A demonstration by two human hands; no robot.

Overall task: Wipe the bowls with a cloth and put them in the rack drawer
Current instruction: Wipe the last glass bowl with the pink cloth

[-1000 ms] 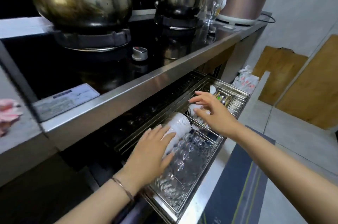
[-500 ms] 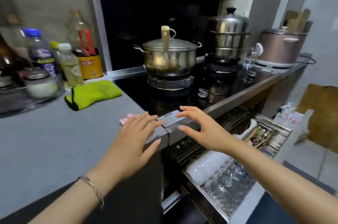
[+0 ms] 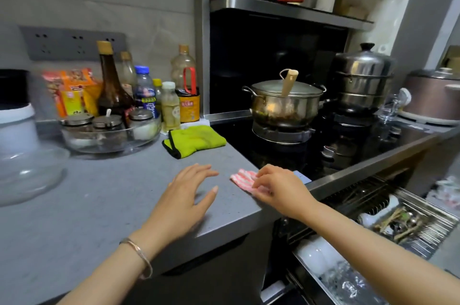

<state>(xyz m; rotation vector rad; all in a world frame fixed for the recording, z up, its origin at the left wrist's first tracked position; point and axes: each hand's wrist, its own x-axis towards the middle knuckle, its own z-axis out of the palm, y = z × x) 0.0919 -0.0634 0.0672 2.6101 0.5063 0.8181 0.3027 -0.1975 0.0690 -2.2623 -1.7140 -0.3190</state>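
Observation:
A pink-and-white striped cloth (image 3: 242,178) lies on the grey counter (image 3: 99,205) next to the stove edge. My right hand (image 3: 278,189) lies on the cloth with its fingertips curled onto it. My left hand (image 3: 185,201) hovers open over the counter just left of the cloth, fingers spread. A clear glass bowl (image 3: 29,170) stands at the counter's far left. Below right, the rack drawer (image 3: 423,235) is pulled out, with white bowls (image 3: 316,253) and clear glass bowls (image 3: 346,284) stacked inside.
A green cloth (image 3: 196,139) lies further back on the counter. Bottles and a glass dish of spice jars (image 3: 109,130) line the wall. A lidded pot (image 3: 286,103) and a steamer (image 3: 362,80) stand on the black stove. Utensils (image 3: 398,225) fill the drawer's far end.
My view lifted from the drawer to the counter. Both hands left the bowls in the drawer and rose over the counter; my right hand came down on the striped cloth.

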